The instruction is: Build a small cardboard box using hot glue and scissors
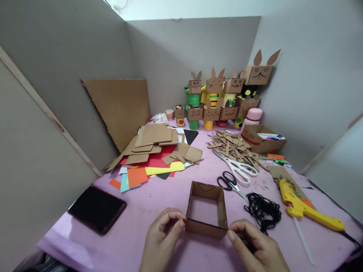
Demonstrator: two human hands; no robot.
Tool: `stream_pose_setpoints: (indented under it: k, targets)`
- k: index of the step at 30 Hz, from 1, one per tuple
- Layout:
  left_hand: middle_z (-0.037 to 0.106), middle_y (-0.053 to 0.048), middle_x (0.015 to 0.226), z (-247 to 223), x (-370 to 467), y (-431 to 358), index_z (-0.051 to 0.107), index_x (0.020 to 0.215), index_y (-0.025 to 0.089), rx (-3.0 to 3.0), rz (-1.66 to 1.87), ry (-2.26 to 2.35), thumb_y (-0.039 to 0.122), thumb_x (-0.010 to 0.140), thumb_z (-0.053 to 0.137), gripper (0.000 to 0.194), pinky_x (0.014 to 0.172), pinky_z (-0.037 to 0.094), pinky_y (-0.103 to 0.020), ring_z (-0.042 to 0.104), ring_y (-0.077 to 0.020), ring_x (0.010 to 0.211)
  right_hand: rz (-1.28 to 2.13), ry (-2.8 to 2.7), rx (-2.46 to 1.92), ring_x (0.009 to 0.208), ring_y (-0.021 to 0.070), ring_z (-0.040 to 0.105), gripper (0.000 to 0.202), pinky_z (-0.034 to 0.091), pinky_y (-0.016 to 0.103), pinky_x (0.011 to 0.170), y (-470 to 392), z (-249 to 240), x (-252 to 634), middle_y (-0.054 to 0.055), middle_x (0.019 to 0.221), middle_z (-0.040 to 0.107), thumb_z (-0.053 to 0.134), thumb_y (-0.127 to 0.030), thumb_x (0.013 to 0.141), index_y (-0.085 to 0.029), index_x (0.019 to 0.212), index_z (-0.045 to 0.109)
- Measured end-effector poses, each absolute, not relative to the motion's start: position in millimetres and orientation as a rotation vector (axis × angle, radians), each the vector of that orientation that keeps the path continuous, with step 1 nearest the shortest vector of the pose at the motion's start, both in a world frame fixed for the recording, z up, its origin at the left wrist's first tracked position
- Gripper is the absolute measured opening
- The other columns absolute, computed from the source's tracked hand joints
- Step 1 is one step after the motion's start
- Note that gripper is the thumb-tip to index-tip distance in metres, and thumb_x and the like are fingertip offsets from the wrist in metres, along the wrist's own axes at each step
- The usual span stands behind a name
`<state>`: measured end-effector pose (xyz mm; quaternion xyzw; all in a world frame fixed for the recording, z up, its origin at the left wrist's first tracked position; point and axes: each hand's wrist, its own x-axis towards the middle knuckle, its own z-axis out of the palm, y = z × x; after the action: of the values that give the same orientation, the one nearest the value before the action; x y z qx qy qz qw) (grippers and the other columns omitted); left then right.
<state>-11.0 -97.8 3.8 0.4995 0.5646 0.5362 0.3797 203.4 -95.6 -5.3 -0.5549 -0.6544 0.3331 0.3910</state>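
In front of me on the pink tabletop sits a square cardboard frame point(206, 230), open at the top, with the pink surface showing through its middle. A drawn line marks the inside of its far wall. My left hand point(165, 236) pinches the near left corner between thumb and fingers. At the near right corner, my right hand point(253, 245) has its thumb and forefinger closed on the cardboard edge; its other fingers are curled and partly hidden. Just beyond the frame lie black-handled scissors point(231, 181). A tangle of black cord point(264, 211) rests to the right.
Right: a yellow glue gun point(310, 210) with a glue stick. Beyond: white-handled scissors point(238, 167), cardboard scraps point(231, 145), a box of pens point(260, 142). Left: a black phone point(98, 207), stacked cardboard and colored paper point(153, 141). Several cardboard animal figures point(212, 113) stand at the back.
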Motion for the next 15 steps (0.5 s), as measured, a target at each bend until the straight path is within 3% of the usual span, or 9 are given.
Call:
stream_pose_setpoints:
  k: [15]
  targets:
    - [0.058, 0.002, 0.069, 5.9, -11.0, -94.9, 0.063, 0.067, 0.02, 1.136, 1.301, 1.443, 0.037, 0.072, 0.067, 0.018, 0.063, 0.042, -0.019, 0.052, -0.0139, 0.068, 0.961, -1.579, -1.359, 0.057, 0.0152, 0.05, 0.028, 0.037, 0.023, 0.053, -93.3, -8.5, 202.7, -0.003, 0.061, 0.053, 0.048, -0.045, 0.086, -0.022, 0.075, 0.06]
